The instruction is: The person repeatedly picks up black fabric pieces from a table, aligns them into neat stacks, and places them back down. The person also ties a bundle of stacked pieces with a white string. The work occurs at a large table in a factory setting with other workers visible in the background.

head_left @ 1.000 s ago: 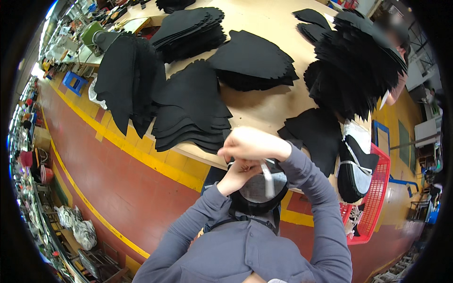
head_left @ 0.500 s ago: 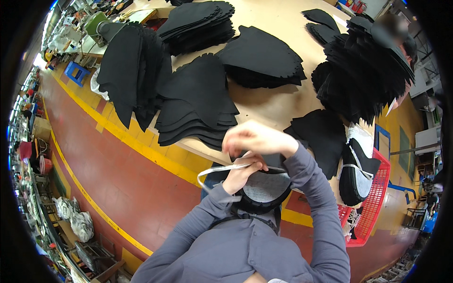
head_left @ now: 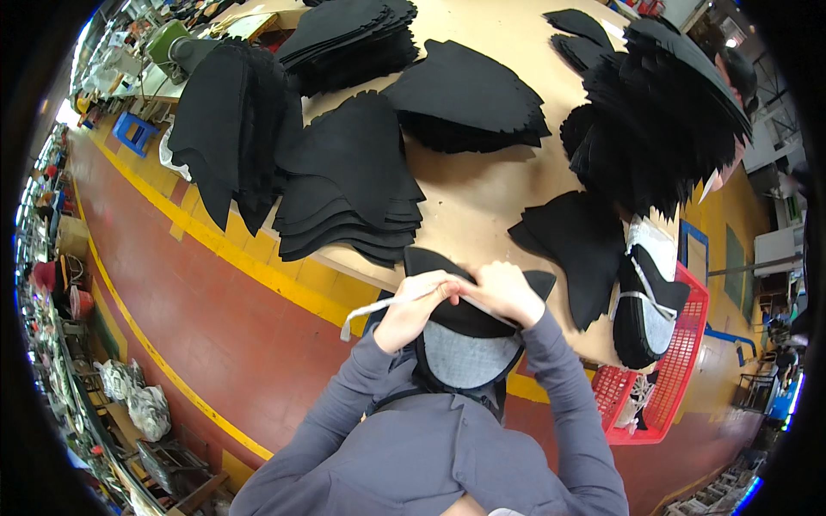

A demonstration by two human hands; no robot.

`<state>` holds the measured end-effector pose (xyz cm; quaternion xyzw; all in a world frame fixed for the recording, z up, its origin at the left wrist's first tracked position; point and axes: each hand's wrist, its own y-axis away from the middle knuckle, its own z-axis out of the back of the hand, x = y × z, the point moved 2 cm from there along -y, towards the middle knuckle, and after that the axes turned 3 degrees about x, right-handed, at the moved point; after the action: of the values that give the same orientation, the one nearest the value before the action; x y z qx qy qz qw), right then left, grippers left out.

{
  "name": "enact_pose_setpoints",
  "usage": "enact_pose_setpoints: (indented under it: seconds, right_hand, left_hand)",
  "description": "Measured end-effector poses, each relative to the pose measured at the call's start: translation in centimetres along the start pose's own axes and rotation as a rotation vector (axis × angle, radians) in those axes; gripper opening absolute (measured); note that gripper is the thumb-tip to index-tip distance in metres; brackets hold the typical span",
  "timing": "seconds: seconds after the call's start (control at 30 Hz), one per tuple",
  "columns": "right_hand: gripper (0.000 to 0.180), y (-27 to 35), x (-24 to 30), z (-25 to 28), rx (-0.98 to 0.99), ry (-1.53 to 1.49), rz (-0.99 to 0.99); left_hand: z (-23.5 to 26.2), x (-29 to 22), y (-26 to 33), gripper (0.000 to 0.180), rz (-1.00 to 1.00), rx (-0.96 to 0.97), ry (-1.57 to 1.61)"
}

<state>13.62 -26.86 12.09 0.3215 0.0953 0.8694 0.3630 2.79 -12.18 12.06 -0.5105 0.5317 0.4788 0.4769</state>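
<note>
Close in front of me, at the near table edge, is a bundle of black fabric pieces [head_left: 470, 321] with a grey, rounded face [head_left: 469, 357] toward me. A white fabric strip [head_left: 372, 308] runs across the bundle, its loose end trailing off to the left. My left hand [head_left: 413, 311] is closed on the strip, fingertips meeting those of the other hand over the bundle's middle. Just beside it, my right hand [head_left: 509, 292] is also closed on the strip, which slants down beneath its palm. Whether there is a knot between the fingers is hidden.
Several stacks of black cut pieces [head_left: 348, 176] cover the wooden table [head_left: 460, 193]. At the right edge lies another bundle [head_left: 645, 318] bound with white strip. A red plastic basket [head_left: 680, 353] stands below it. A person [head_left: 738, 82], partly hidden, is at the far right.
My right hand has come down from above the left one and now grips the strip beside it. The strip's loop at left has straightened into a trailing end, and more of the bundle shows.
</note>
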Motion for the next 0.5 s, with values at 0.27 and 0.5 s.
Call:
enact_pose_setpoints:
  seconds: [0.27,0.5]
  right_hand:
    - [0.026,5.1,6.7,0.8,-0.154,-0.467,0.098]
    - [0.017,4.0,7.9,-0.4,-0.055,-0.605,0.395]
  left_hand:
    - [3.0,-3.6,0.1,0.023,0.175,0.02,-0.114]
    - [5.4,-0.4,0.9,0.016,0.14,-0.072,-0.097]
